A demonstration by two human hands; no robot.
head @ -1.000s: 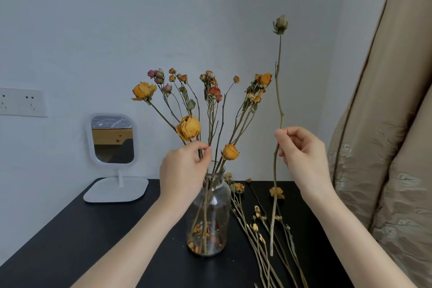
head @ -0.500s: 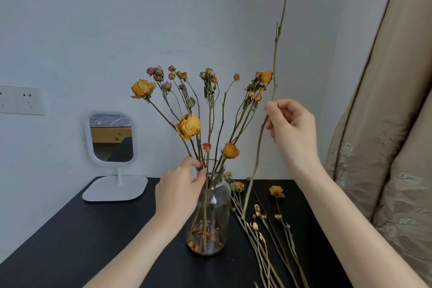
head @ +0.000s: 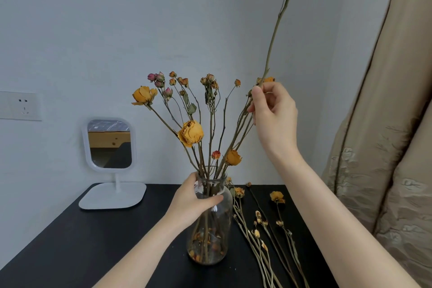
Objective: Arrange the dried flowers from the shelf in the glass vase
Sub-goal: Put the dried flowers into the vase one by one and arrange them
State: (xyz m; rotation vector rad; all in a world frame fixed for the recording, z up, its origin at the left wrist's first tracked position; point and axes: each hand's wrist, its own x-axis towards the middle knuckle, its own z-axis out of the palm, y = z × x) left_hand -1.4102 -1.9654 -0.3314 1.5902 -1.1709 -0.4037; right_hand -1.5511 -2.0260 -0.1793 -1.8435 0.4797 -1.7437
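Our left hand (head: 195, 201) grips the vase (head: 221, 220) at its neck, thumb across the front of the glass and fingers curled round the far side. The vase stands upright on the black bench (head: 93, 241), near the middle of the view, with dried petals and bits lying at its bottom. A bunch of flowers (head: 190, 133) already stands in it, fanning out above the mouth: yellow blooms lower down and at the left, small pink and orange buds on thin stalks higher up. Our right hand (head: 273, 117) is raised to the right of the bunch and pinches a long stem (head: 273, 38) between thumb and fingertips. The stem leans up and to the right until it leaves the top of the view, so its head is out of sight. Below the hand it slants down and left among the other stalks towards the vase mouth; we cannot tell whether its end is inside. Loose stems (head: 257, 232) lie flat on the bench just right of the vase, their heads towards the wall (head: 117, 18). A small white mirror (head: 109, 145) on a flat base stands at the back left of the bench, a socket (head: 21, 105) sits on the wall at the far left, and a beige curtain (head: 385, 147) hangs at the right.
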